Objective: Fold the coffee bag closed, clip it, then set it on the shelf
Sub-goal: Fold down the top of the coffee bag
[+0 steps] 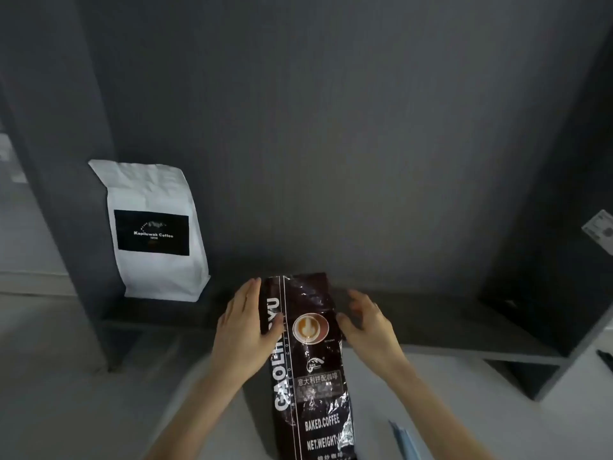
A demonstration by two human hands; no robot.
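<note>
A tall dark brown coffee bag (310, 370) with white lettering and a latte picture stands upright in front of me, its top unfolded. My left hand (245, 327) lies flat against the bag's left side near the top, thumb on the front. My right hand (365, 323) is at the bag's right edge with fingers spread and slightly blurred; I cannot tell if it touches. A thin blue strip, possibly the clip (406, 441), lies on the counter at the lower right. The dark grey shelf (431, 317) runs behind the bag.
A white coffee bag (156, 230) with a black label stands on the shelf at the left, against the dark back wall. A pale counter (83, 393) lies below. The shelf's dark side wall (564, 260) rises at the right, with a white tag (600, 232) on it.
</note>
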